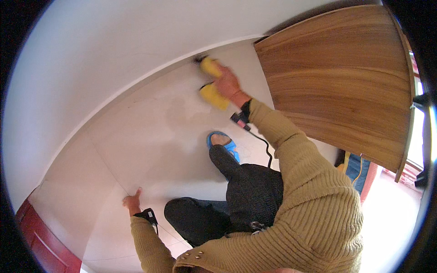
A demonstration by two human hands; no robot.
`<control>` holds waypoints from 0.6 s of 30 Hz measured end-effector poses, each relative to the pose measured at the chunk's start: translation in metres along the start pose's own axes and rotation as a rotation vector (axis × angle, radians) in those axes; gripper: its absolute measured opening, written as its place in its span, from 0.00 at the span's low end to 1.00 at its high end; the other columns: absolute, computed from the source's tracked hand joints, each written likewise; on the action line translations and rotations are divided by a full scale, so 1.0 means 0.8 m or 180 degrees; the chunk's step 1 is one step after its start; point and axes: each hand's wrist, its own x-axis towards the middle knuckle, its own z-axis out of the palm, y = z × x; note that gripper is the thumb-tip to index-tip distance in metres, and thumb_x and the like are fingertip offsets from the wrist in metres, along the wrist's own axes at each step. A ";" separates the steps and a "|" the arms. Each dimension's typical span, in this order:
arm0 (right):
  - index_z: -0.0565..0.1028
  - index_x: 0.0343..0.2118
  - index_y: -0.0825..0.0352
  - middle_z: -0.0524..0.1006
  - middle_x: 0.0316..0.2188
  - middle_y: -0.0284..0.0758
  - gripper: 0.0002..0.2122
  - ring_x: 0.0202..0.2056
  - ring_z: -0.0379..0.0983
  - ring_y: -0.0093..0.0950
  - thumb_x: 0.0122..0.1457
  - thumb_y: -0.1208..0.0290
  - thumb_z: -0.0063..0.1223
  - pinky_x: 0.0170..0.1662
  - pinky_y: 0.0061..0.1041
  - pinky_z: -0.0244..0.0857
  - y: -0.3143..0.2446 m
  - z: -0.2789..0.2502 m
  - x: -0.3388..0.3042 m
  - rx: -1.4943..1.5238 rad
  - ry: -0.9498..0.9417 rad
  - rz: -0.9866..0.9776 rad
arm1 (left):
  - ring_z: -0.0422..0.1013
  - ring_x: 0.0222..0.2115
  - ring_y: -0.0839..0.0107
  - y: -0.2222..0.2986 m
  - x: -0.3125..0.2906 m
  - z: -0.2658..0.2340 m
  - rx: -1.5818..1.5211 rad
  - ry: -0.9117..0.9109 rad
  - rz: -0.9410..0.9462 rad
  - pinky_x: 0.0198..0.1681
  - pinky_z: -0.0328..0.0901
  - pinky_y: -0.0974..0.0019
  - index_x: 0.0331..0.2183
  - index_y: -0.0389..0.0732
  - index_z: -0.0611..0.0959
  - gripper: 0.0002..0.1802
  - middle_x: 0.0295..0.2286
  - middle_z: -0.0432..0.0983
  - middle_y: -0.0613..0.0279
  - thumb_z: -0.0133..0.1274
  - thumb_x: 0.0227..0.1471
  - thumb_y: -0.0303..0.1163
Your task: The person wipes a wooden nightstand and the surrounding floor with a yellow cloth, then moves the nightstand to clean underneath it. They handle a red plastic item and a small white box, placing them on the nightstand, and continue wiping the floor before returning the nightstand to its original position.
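My right hand point(227, 83) is closed around a yellow handheld tool point(214, 96) with a dark tip. The tip is close to the foot of the white wall, where it meets the floor. Motion blurs the tool, so its exact kind cannot be made out. Low on the left, my left hand point(132, 201) holds nothing, with its thumb and fingers spread, over or against the pale floor point(150, 123). Whether it touches the floor is unclear. Each wrist wears a dark band with a small device and a cable.
A white wall point(114, 50) curves along the far side. To the right stands a brown wood-grain panel point(337, 82), with a blue item point(355, 170) below it. A red door or panel point(50, 241) is at lower left. My foot wears a blue slipper point(232, 145).
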 end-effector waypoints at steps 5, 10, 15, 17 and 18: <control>0.65 0.46 0.67 0.71 0.36 0.49 0.21 0.40 0.67 0.46 0.47 0.68 0.47 0.42 0.40 0.63 0.095 -0.048 0.051 -0.2034 0.0085 0.0482 | 0.48 0.55 0.45 0.001 -0.018 -0.017 -0.0276 -0.0317 0.0122 0.57 0.42 0.51 0.49 0.16 0.55 0.72 0.52 0.48 0.30 0.43 0.25 0.79; 0.64 0.46 0.69 0.71 0.37 0.52 0.23 0.38 0.68 0.48 0.47 0.66 0.47 0.42 0.40 0.62 0.089 -0.012 0.071 -0.0700 0.0064 0.1046 | 0.41 0.57 0.43 0.002 -0.025 -0.022 -0.0236 -0.0163 0.0111 0.57 0.38 0.49 0.50 0.16 0.52 0.72 0.53 0.45 0.29 0.44 0.26 0.78; 0.61 0.51 0.63 0.71 0.38 0.52 0.25 0.41 0.67 0.47 0.46 0.67 0.45 0.45 0.38 0.61 0.083 -0.048 0.038 0.0085 -0.0518 0.0488 | 0.38 0.56 0.40 -0.005 -0.007 -0.002 -0.0379 -0.0197 -0.0010 0.58 0.34 0.48 0.50 0.15 0.47 0.74 0.53 0.39 0.27 0.45 0.26 0.77; 0.59 0.53 0.65 0.69 0.42 0.52 0.26 0.45 0.65 0.48 0.47 0.70 0.45 0.48 0.36 0.59 0.079 -0.066 0.032 0.0114 -0.0047 0.0916 | 0.38 0.56 0.39 -0.013 0.009 0.012 -0.0521 -0.0332 0.0003 0.58 0.34 0.48 0.50 0.14 0.45 0.75 0.53 0.38 0.27 0.46 0.25 0.77; 0.59 0.53 0.65 0.68 0.44 0.52 0.26 0.46 0.64 0.48 0.48 0.71 0.45 0.49 0.35 0.59 0.077 -0.077 0.033 0.0007 0.0237 0.1019 | 0.38 0.56 0.39 -0.016 0.019 0.015 -0.0598 -0.0304 0.0007 0.58 0.35 0.48 0.50 0.14 0.44 0.75 0.53 0.38 0.27 0.46 0.24 0.77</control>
